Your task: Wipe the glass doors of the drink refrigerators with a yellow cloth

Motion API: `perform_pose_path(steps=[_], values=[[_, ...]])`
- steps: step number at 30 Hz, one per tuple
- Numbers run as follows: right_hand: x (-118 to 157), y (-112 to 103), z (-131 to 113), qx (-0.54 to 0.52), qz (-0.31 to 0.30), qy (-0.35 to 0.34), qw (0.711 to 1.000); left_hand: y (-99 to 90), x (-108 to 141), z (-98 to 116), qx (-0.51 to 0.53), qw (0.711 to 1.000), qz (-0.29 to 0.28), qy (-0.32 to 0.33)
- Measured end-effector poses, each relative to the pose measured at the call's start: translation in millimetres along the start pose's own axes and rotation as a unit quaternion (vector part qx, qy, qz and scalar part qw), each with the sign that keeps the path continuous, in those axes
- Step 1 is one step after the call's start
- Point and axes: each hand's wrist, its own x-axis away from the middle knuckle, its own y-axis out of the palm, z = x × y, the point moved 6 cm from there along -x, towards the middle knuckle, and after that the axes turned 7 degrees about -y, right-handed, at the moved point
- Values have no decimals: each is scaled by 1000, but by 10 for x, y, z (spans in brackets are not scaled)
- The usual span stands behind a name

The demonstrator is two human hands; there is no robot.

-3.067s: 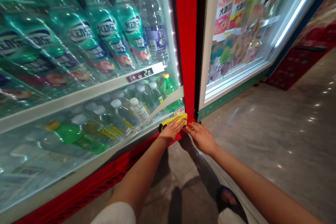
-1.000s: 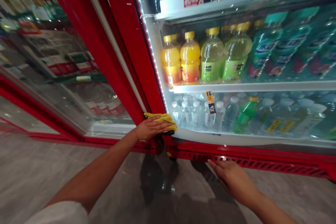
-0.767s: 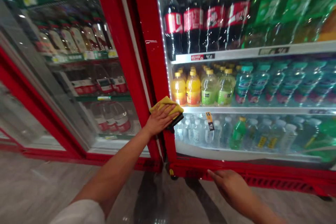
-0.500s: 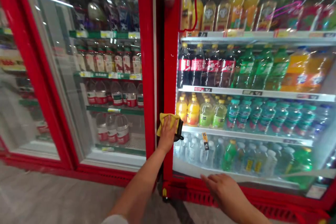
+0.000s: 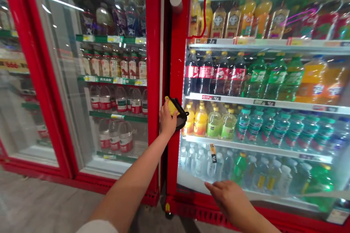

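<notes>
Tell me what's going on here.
Someone is at two upright drinks fridges with red frames. Their left hand holds a yellow cloth and a black object by the gap between the fridges; whether these touch a frame is unclear. Their right hand looks empty, fingers loosely extended, in front of the right fridge's lower part. Bottles stand behind its glass.

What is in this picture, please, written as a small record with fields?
left hand: left hand, on yellow cloth and black object, exact kind unclear
right hand: right hand, holding nothing, before right fridge
left fridge: left fridge, red frame, green-edged shelves
right fridge contents: bottled drinks
hanging item: red cord, upper right fridge
</notes>
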Motion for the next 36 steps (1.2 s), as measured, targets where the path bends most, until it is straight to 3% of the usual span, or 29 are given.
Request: perform_pose_path(steps=[3, 6, 10, 13, 16, 18, 20, 24, 26, 29, 31, 33, 36], values=[[-87, 329, 101, -53, 3, -20, 998, 6, 281, -175, -28, 999, 19, -13], [-292, 510, 175, -106, 4, -52, 993, 9, 197, -137, -14, 999, 38, 11], [-672, 404, 217, -132, 2, -111, 985, 27, -233, 140, 33, 994, 67, 76], [-876, 141, 260, -128, 22, -173, 976, 29, -238, 211, 17, 996, 79, 46], [-1022, -264, 444, -113, 93, -185, 972, 9, -26, 203, -25, 997, 77, -15], [-1132, -626, 623, -103, 157, -170, 967, -4, -40, 247, -38, 996, 74, -37], [-1274, -1051, 796, -96, 210, -152, 961, -1, -285, 391, -50, 997, 61, -27], [-1603, -2010, 989, -75, 289, -145, 943, 21, -962, 819, -147, 987, 15, 69], [-1749, -2479, 1019, -54, 328, -146, 932, 3, -1076, 899, -207, 973, -3, 103], [-1948, -3092, 1025, -30, 359, -156, 920, -51, -992, 895, -286, 941, -29, 178], [-2070, -3460, 1029, -22, 364, -169, 916, -63, -1003, 918, -323, 915, -83, 227], [-2174, -3803, 1044, -19, 366, -179, 913, -109, -1219, 1036, -342, 902, -108, 239], [-2282, -4236, 1071, -35, 372, -188, 908, -208, -1785, 1363, -358, 905, -78, 214]])
